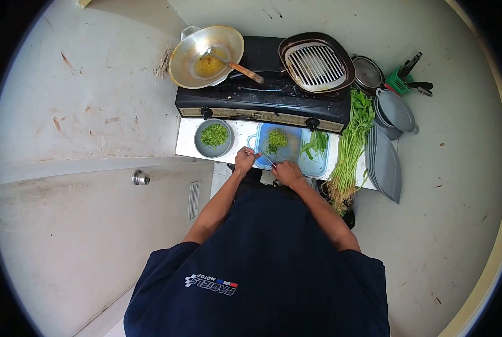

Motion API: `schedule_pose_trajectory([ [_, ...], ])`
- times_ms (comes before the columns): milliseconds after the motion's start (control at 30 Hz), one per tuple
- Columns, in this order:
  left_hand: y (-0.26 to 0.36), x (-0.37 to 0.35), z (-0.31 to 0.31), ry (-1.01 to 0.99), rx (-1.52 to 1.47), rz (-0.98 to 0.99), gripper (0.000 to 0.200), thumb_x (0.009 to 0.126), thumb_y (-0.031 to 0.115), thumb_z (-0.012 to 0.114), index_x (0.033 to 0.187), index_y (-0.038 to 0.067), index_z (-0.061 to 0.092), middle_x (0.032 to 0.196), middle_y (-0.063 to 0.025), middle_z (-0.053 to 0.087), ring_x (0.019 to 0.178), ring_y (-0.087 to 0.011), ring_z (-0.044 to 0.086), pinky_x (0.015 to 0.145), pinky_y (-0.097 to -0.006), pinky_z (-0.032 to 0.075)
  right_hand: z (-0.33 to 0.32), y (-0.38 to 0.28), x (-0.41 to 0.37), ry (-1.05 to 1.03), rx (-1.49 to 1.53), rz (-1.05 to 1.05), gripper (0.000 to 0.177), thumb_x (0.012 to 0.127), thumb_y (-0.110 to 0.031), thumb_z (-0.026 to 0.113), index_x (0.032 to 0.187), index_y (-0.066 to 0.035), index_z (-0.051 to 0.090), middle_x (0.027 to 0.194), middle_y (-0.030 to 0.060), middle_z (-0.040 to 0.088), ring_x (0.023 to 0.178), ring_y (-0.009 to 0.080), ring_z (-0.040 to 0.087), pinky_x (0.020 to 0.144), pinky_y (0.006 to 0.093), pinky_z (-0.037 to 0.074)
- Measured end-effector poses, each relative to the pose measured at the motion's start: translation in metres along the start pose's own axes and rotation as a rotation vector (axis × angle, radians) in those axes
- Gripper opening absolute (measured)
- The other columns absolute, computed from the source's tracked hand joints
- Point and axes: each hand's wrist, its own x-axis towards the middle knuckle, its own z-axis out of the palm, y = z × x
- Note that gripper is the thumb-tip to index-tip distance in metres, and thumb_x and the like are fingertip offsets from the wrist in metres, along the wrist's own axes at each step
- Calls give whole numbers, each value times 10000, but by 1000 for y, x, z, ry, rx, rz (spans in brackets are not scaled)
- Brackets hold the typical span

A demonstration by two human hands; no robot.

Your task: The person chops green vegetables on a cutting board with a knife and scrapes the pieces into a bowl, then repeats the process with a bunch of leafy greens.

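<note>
My right hand (pixel 288 173) is closed around the handle of a knife (pixel 267 159). The blade points up and left over the near edge of a blue cutting board (pixel 294 157). By the board's left edge, my left hand (pixel 245 160) has its fingers pinched close to the blade's tip; what they hold, if anything, is too small to tell. A heap of chopped greens (pixel 277 139) lies on the board's left part, and larger green leaves (pixel 316 144) are at its right. Left of the board stands a grey bowl (pixel 198 144) containing finely chopped greens (pixel 214 135).
Behind the board is a black gas stove (pixel 262 90) with a wok (pixel 178 62), a wooden-handled ladle (pixel 245 72) in it, and a grill pan (pixel 318 64). To the right are rooted leafy greens (pixel 346 151), grey plates (pixel 383 168), a lidded pot (pixel 396 109) and a green utensil holder (pixel 397 82).
</note>
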Motion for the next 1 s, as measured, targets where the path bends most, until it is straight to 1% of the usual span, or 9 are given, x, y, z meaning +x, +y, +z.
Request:
schedule_pose_trajectory([
  [33,-1,1,1,3,8,10,421,728,332,918,902,51,656,808,-42,669,726,-138,609,681,-298,497,1,0,1,3,4,-6,441,984,-369,558,849,4,751,842,258,721,828,414,729,791,508,585],
  [133,3,-2,3,23,54,52,409,735,320,912,902,50,654,804,-44,670,721,-139,610,684,-302,503,6,-4,6,-14,-51,35,393,977,-359,560,866,-44,769,886,209,741,861,389,733,797,505,576],
  [233,3,-2,3,32,81,64,400,739,311,908,900,49,652,800,-46,669,718,-143,612,690,-304,511,7,-4,6,11,-53,19,385,977,-354,564,878,-40,763,876,207,738,859,390,730,793,503,574],
  [367,-2,0,5,62,101,109,384,733,263,911,862,33,632,772,-45,672,715,-149,647,722,-289,539,6,0,-1,26,-31,16,370,977,-345,573,894,-35,756,868,211,734,854,385,729,795,496,575],
  [533,5,-7,4,60,77,88,390,737,273,904,864,27,630,769,-53,671,719,-157,649,724,-296,540,3,0,-3,28,-3,38,362,982,-339,569,900,-40,755,842,229,726,830,391,728,796,502,579],
  [733,3,-8,5,50,69,76,376,759,274,891,863,30,625,760,-49,665,708,-153,638,710,-299,534,3,-1,-3,39,50,29,389,983,-335,566,884,-7,748,840,249,721,818,422,719,792,525,575],
  [833,2,-10,5,45,44,63,377,774,287,885,853,32,618,756,-48,661,698,-152,632,695,-301,531,6,-2,-2,57,97,27,455,972,-361,547,848,30,742,813,292,699,783,464,704,786,547,569],
  [933,-6,-7,8,61,69,101,381,784,298,881,841,35,611,748,-50,658,686,-153,627,681,-303,528,3,-2,-2,-14,76,38,420,977,-366,569,901,3,756,836,270,710,819,440,713,807,532,570],
  [1000,-7,-5,9,63,85,122,386,785,305,881,835,36,608,741,-52,657,681,-154,627,677,-304,528,2,-3,-1,-19,99,49,427,975,-376,569,908,2,756,847,274,710,828,439,714,814,532,569],
])
